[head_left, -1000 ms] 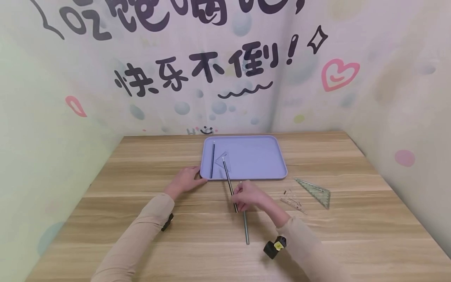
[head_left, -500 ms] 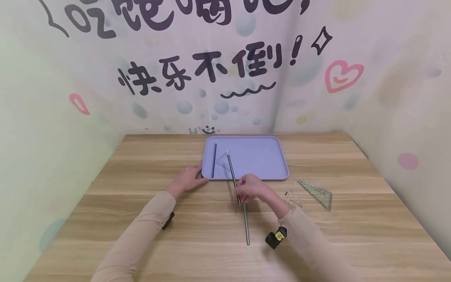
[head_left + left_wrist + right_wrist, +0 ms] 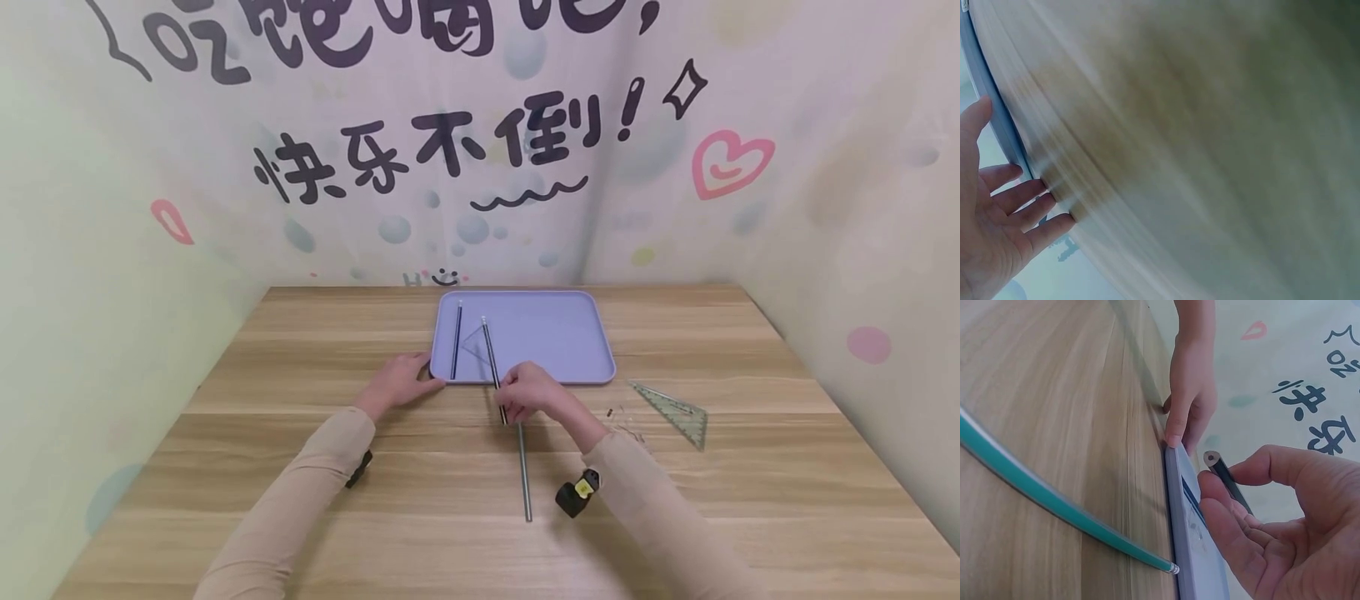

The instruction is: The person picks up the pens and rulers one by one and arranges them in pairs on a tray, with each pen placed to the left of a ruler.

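My right hand (image 3: 527, 392) pinches a dark striped pencil (image 3: 492, 365) between thumb and fingers; in the right wrist view the unsharpened end of this pencil (image 3: 1216, 461) points toward the camera. The pencil's far end, with a light tip, reaches over the lavender tray (image 3: 543, 333). At the tray's front left corner my left hand (image 3: 397, 383) rests, fingers extended along its edge, as the left hand (image 3: 994, 231) also shows up close. Inside the tray lie another dark pencil (image 3: 456, 342) and a clear set square (image 3: 472, 346), partly covered by the held pencil.
A green pencil (image 3: 524, 483) lies on the wooden table (image 3: 420, 517) beneath and in front of my right hand. To the right are a greenish set square (image 3: 678, 414) and a small clear plastic piece (image 3: 626, 429), partly hidden by my sleeve. A printed curtain (image 3: 517, 233) closes the back.
My right hand has moved forward, toward the tray, carrying the dark pencil further over it. My left hand stays at the tray's corner.
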A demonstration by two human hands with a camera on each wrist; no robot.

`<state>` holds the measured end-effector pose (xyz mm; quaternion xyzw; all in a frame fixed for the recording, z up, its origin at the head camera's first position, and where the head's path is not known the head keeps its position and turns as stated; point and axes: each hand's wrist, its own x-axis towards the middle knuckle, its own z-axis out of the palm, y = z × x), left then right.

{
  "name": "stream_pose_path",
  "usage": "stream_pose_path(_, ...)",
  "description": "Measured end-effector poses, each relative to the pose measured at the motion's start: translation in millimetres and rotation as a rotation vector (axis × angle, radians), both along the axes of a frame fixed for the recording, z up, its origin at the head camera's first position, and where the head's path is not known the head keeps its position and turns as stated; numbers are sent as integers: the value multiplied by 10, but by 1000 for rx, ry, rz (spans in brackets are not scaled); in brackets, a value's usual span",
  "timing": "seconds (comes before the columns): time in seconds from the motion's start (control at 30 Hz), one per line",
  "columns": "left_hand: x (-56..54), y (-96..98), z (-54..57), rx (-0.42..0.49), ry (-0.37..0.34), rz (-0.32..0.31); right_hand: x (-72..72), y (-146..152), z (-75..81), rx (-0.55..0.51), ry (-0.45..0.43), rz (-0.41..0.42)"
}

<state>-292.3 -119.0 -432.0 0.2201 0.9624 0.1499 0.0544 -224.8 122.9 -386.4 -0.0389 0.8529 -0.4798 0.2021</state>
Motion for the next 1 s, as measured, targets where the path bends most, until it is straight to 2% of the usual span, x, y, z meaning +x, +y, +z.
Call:
stream_pose_path(0.5, 14, -10, 12, 19, -13, 11, -156, 80, -65, 6, -37, -17)
stream_pose_path(1.0, 22, 5, 10, 24, -43, 34, -318, 122, -127, 13, -53, -79)
